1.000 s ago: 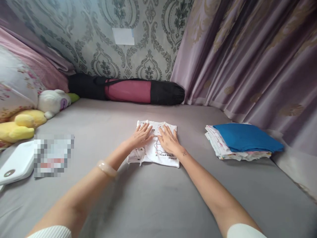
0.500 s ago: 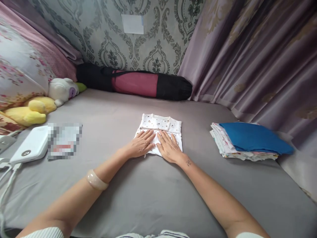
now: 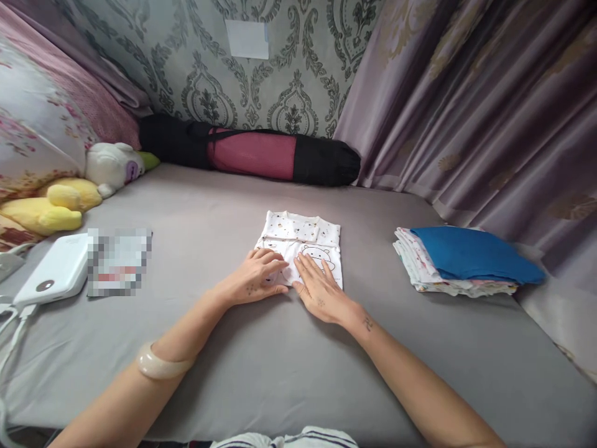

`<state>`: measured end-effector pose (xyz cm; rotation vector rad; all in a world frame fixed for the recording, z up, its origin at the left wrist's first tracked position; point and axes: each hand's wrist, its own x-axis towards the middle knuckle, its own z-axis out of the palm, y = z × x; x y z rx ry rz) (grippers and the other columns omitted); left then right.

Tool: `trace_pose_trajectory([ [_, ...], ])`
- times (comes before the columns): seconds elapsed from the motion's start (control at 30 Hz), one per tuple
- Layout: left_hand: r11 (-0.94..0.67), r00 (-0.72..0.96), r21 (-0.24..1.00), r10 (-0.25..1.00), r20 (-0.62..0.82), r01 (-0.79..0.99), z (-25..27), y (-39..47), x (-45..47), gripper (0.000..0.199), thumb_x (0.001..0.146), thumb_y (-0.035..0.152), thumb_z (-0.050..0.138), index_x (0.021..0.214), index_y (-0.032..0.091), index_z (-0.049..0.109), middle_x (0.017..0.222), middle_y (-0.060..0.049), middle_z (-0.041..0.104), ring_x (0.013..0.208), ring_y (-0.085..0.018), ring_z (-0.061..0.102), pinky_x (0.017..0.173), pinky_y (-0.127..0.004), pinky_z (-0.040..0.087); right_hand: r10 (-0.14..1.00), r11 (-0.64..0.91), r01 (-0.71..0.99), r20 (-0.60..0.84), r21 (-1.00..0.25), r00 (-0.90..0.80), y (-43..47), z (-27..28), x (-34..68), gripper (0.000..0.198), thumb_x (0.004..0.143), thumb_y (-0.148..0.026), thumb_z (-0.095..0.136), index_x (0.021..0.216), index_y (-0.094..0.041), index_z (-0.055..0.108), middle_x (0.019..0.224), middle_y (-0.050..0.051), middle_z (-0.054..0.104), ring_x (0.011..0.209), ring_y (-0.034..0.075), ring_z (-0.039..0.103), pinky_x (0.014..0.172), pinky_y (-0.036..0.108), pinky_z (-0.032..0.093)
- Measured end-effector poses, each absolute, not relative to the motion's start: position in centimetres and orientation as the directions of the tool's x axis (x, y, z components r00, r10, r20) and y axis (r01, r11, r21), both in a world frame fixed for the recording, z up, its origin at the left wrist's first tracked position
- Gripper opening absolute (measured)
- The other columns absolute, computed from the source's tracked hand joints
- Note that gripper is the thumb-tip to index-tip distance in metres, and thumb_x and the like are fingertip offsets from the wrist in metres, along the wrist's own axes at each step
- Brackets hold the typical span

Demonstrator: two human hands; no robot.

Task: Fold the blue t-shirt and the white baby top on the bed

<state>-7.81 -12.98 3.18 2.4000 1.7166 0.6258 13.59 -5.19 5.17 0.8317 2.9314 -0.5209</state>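
A small white garment point(image 3: 298, 229), folded into a compact shape, lies in the middle of the grey sheet. Tiny dark and brown figures dot its upper part, and a line-drawn animal face shows on its lower part. My left hand point(image 3: 254, 277) rests at the garment's lower left, fingers curved and thumb apart, covering that corner. Flat on the lower middle, beside the animal face, lies my right hand point(image 3: 321, 289) with its fingers stretched out. Neither hand grips the cloth. A pale bangle point(image 3: 163, 362) circles my left forearm.
To the right sits a stack of folded clothes point(image 3: 417, 261) with a blue piece point(image 3: 476, 254) on top. A white power bank point(image 3: 53, 267) with cables and a blurred packet point(image 3: 120, 261) lie left. Plush toys point(image 3: 114, 167) and a long black-and-red bag point(image 3: 252, 152) line the back.
Both hands have slid toward me over the garment, uncovering more of the animal face. My left hand's fingers have gone from flat to curved. The view has shifted slightly.
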Motion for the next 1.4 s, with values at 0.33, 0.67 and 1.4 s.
trace_pose_trajectory([
  [0.33, -0.422, 0.346, 0.304, 0.898, 0.274, 0.854, 2.7, -13.3, -7.8, 0.025, 0.096, 0.034, 0.047, 0.108, 0.023, 0.066, 0.105, -0.007, 0.063, 0.092, -0.018, 0.058, 0.081, -0.03, 0.045, 0.49, 0.811, 0.498, -0.107, -0.306, -0.865, -6.5, 3.8, 14.0, 0.059, 0.101, -0.044, 0.019, 0.154, -0.019, 0.018, 0.161, 0.003, 0.009, 0.148, 0.019, 0.003, 0.121, 0.045, 0.001],
  [0.67, -0.383, 0.308, 0.214, 0.898, 0.313, 0.899, 3.0, -13.0, -6.6, 0.025, 0.097, 0.024, 0.04, 0.093, 0.018, 0.064, 0.091, -0.007, 0.064, 0.084, -0.017, 0.059, 0.073, -0.029, 0.046, 0.526, 0.809, 0.502, -0.003, -0.307, -0.85, -6.6, 3.4, 13.9, 0.056, 0.1, -0.039, 0.031, 0.151, -0.017, 0.029, 0.159, 0.005, 0.022, 0.147, 0.019, 0.014, 0.121, 0.044, 0.008],
  [1.4, -0.288, 0.216, 0.244, 0.934, 0.284, 0.926, 2.7, -15.1, -10.7, 0.05, 0.081, 0.003, 0.038, 0.123, 0.021, 0.059, 0.131, -0.007, 0.061, 0.126, -0.022, 0.053, 0.107, -0.041, 0.041, 0.52, 0.853, 0.493, 0.197, -0.169, -0.831, -2.4, 2.4, 19.5, 0.071, 0.072, 0.011, 0.03, 0.134, -0.014, 0.055, 0.141, 0.012, 0.052, 0.132, 0.021, 0.046, 0.111, 0.043, 0.039],
])
